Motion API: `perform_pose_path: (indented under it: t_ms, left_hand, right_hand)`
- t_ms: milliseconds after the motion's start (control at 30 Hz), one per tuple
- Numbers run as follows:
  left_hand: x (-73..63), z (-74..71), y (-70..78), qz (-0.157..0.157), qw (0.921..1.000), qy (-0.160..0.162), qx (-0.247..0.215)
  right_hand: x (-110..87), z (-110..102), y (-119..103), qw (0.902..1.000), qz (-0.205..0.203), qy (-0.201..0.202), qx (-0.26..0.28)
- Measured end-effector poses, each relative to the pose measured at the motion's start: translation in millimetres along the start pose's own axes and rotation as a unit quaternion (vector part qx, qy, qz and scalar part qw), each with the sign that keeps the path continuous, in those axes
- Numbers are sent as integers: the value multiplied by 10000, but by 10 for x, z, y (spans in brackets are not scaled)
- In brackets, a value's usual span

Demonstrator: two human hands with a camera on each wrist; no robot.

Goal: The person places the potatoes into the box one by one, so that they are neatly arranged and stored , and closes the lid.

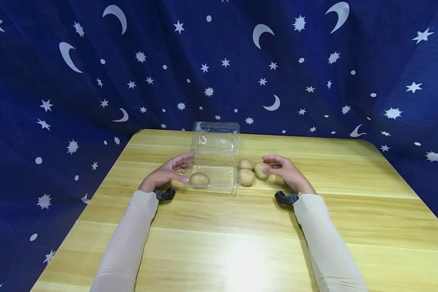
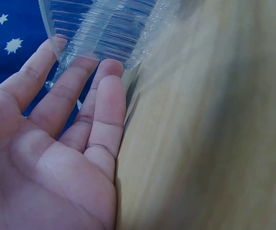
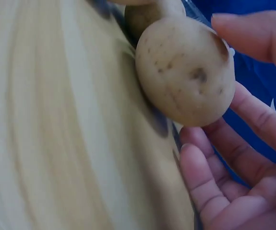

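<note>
A clear plastic clamshell container [image 1: 219, 187] stands on the table with its lid [image 1: 215, 140] raised at the back. Inside, at the front left, lies one potato [image 1: 199, 179]. My left hand [image 1: 169, 172] is at the container's left side; in the left wrist view its extended fingertips [image 2: 110, 91] touch the ribbed plastic wall. To the right of the container my right hand [image 1: 286, 172] holds a potato [image 3: 186, 72] between thumb and fingers, low over the table. Two more potatoes, one farther back [image 1: 245, 164] and one nearer [image 1: 246, 177], sit between it and the container.
The wooden table [image 1: 204, 227] reaches back to a dark blue curtain [image 1: 211, 77] with moons and stars. Black wrist straps, left [image 1: 165, 194] and right [image 1: 286, 198], sit below the hands.
</note>
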State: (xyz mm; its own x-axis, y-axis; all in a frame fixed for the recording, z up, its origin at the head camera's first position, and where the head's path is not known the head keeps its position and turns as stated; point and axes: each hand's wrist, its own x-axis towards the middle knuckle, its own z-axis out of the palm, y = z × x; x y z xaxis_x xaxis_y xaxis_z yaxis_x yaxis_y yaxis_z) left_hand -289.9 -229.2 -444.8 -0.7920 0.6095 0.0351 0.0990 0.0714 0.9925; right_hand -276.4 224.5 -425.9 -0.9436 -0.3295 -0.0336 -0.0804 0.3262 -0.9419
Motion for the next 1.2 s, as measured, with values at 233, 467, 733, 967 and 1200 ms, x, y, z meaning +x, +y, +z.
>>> perform_pose_path:
  t_ms: [233, 467, 733, 967, 1200]
  left_hand:
    - [3, 7, 7, 0, 10000, -10, -28]
    - [20, 8, 4, -4, 10000, -2, 10]
    - [10, 7, 2, -34, 10000, 30, 50]
    - [1, 8, 1, -8, 10000, 2, -9]
    - [-5, 16, 14, -13, 10000, -20, 6]
  right_hand:
    - [-2, -21, 98, 9999, -96, -84, 47]
    - [5, -25, 181, 9990, -385, -157, -151]
    - [3, -19, 201, 9990, -422, -45, -123]
    - [-26, -5, 192, 9995, -291, 64, -53]
    - [-25, -21, 208, 9998, -79, 198, 2]
